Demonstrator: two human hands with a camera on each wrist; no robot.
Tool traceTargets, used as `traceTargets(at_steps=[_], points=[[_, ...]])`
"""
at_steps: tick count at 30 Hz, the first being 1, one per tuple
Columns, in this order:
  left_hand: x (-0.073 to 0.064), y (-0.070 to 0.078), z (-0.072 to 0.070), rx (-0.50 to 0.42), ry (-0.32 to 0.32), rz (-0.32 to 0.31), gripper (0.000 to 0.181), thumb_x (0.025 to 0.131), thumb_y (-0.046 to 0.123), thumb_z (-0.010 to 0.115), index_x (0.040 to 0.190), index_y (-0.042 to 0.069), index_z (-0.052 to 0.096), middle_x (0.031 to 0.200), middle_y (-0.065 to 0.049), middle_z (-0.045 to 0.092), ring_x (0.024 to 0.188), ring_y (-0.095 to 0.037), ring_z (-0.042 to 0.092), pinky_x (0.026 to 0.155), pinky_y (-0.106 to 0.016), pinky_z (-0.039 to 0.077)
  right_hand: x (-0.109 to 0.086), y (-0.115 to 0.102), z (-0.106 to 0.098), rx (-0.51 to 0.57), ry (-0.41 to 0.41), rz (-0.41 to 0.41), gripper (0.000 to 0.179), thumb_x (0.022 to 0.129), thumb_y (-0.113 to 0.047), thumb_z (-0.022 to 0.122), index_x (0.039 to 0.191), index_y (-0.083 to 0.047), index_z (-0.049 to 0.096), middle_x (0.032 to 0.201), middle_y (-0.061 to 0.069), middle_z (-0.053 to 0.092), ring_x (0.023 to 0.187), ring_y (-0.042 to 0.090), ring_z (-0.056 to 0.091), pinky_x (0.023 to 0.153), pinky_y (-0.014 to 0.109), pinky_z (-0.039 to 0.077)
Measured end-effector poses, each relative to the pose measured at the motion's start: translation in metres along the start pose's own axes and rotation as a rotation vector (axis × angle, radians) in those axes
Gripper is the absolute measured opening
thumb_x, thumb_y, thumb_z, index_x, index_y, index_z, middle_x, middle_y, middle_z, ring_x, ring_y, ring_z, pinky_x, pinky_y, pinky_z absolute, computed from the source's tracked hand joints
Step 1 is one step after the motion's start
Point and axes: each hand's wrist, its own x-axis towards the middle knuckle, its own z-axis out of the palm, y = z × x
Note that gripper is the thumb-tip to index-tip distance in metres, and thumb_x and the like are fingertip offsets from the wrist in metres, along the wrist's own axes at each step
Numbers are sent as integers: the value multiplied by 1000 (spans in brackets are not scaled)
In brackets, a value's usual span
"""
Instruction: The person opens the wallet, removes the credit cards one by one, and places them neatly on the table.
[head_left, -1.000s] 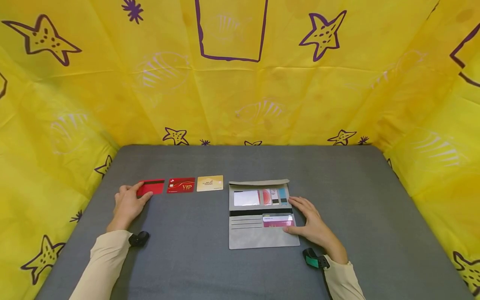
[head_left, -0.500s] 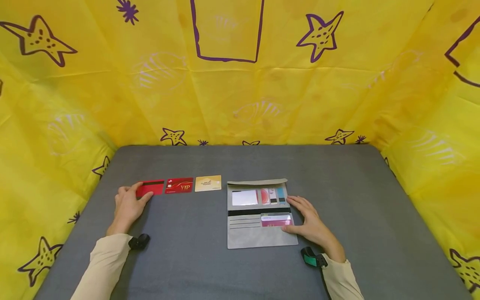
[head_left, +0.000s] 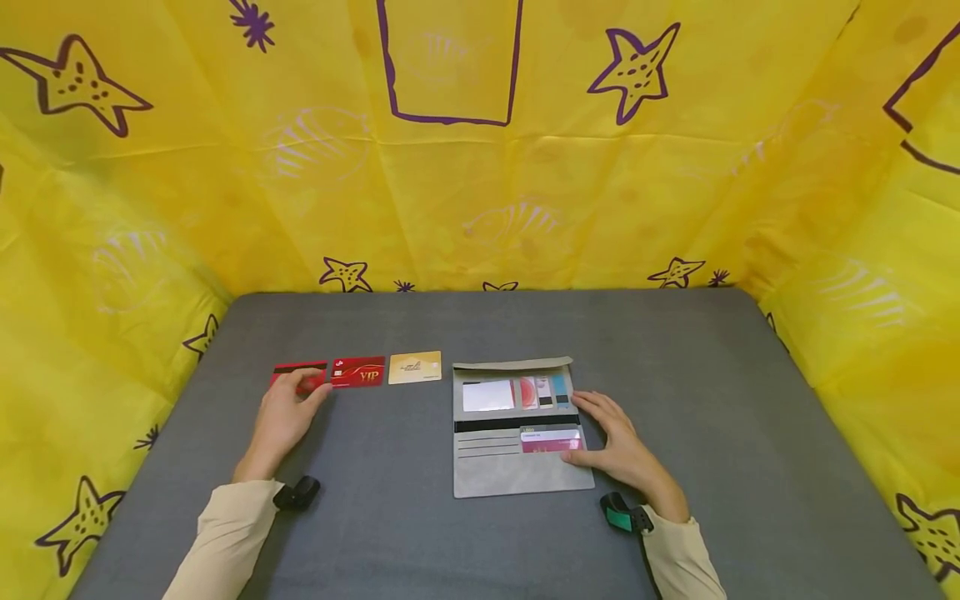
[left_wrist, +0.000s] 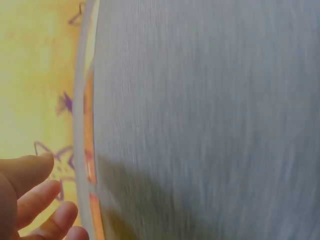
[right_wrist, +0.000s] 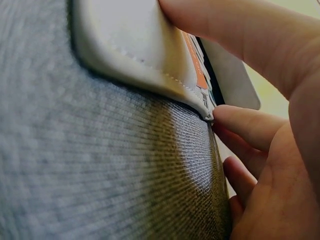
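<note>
Head view: frame left, your left hand [head_left: 283,421], half-open, empty, had shifted right over the striped red card [head_left: 296,366], apparently releasing it, while your spread right hand [head_left: 624,443] touched the central wallet [head_left: 491,479].

The head view is bright and evenly lit, with pale shine on the wallet [head_left: 487,479] and soft shadow on the table [head_left: 390,542] beside the left sleeve [head_left: 225,533]. The left wrist view is hazy and streaked by blur, shadowed low down. The right wrist view softens at left, its yellow cloth [right_wrist: 271,90] washed out.
</note>
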Motion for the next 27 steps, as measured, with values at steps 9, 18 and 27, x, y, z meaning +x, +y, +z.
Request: traceTargets(at_steps=[9, 18, 27], points=[[-8, 30, 24, -57, -39, 54, 28, 92, 16, 69, 116, 2, 68, 92, -13, 64, 72, -17, 52, 66, -29, 41, 0, 0, 0, -4, -15, 9, 87, 72, -36, 84, 145, -6, 47, 154, 18, 40, 146, 44, 21, 108, 75, 16], [-20, 66, 47, -102, -129, 82, 26, 90, 16, 72, 113, 5, 70, 89, -8, 62, 70, -14, 50, 65, -26, 40, -1, 2, -1, -9, -23, -15, 87, 73, -37, 84, 146, -7, 47, 154, 16, 41, 144, 43, 24, 108, 74, 19], [-30, 98, 68, -147, -214, 75, 27, 89, 17, 74, 114, 8, 70, 88, -4, 62, 72, -13, 49, 64, -25, 40, -3, 4, -6, 5, -68, -33, 82, 77, -30, 78, 149, -9, 43, 156, 15, 36, 143, 43, 24, 106, 77, 20]])
